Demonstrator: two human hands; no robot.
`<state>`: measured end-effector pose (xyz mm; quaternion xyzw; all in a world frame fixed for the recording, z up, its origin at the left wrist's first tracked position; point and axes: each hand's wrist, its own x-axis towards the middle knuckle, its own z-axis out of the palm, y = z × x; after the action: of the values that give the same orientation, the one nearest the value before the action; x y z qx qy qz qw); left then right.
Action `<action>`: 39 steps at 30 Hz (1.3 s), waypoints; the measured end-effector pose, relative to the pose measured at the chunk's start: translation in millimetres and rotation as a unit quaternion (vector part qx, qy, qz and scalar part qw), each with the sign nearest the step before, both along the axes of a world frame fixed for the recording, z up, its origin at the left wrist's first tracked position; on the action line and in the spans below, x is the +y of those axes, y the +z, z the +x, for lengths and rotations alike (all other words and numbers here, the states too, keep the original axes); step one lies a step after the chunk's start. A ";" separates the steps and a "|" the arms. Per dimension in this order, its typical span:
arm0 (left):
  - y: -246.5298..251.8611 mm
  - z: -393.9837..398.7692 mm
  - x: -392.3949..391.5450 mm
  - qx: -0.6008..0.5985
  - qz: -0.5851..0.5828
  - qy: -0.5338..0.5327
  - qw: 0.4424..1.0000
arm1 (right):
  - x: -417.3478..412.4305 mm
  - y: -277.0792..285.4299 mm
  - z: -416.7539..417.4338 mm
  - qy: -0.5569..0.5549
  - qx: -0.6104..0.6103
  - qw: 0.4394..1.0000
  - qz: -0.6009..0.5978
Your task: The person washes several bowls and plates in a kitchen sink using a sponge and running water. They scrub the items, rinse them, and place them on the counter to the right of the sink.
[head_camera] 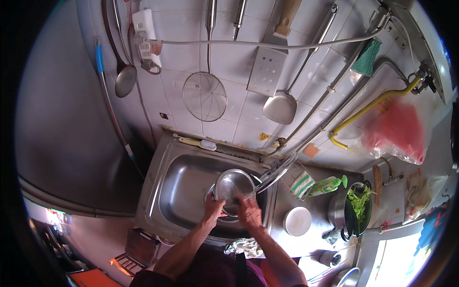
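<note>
A stainless steel bowl (235, 181) is held tilted over the right part of the sink (179, 201). My left hand (215, 207) grips its left rim. My right hand (249, 213), blurred, is at the bowl's lower right side with its fingers over the opening; whether they hold anything cannot be made out. Close above that hand ends the metal faucet (278, 172), and a bright streak there looks like water. Under the bowl shows part of another round metal vessel (208, 192), mostly hidden.
Right of the sink are a white bowl (297, 221), a green bottle (325, 186), a striped sponge (302, 184) and a pot with leafy greens (358, 199). A cloth (244, 247) lies at the front edge. On the tiled wall hang a wire skimmer (205, 97) and a wok spatula (280, 107).
</note>
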<state>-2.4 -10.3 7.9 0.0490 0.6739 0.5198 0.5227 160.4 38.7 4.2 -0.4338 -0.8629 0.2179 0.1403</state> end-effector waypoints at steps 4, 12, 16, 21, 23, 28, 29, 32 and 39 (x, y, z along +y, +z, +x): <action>-58.1 -22.1 -6.1 0.071 0.080 -0.027 0.994 | -41.1 27.4 -22.2 0.103 0.074 0.992 -0.001; 32.3 -58.6 -8.8 0.016 -0.004 -0.110 0.994 | -0.7 10.6 14.9 0.243 -0.111 0.942 0.203; -23.3 -11.7 -35.8 -0.222 0.146 0.089 0.960 | -30.2 24.2 -42.2 0.157 0.020 0.977 0.141; -35.7 -28.0 -50.3 -0.248 0.169 0.109 0.948 | -43.9 1.9 -28.9 0.209 0.028 0.962 0.173; 12.7 -39.5 -47.6 -0.206 0.121 0.073 0.968 | -16.8 2.7 2.0 0.261 -0.106 0.930 0.235; 1.2 -39.1 -48.3 -0.145 0.147 0.046 0.977 | -7.0 21.3 -5.9 0.258 -0.065 0.936 0.230; -1.5 -33.7 -50.9 -0.136 0.184 0.064 0.971 | -15.7 22.4 -15.9 0.244 -0.049 0.943 0.222; -38.7 -3.7 -63.8 -0.230 0.204 0.151 0.939 | -57.1 21.4 -59.0 0.165 0.011 0.972 0.167; 25.5 -52.4 -59.1 -0.194 0.069 0.044 0.978 | -6.9 16.4 -1.6 0.270 -0.102 0.928 0.235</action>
<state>-54.8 -69.5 33.4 -0.0468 0.5238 0.5874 0.6152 158.8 31.8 20.6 -0.1585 -0.9837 -0.0069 0.0850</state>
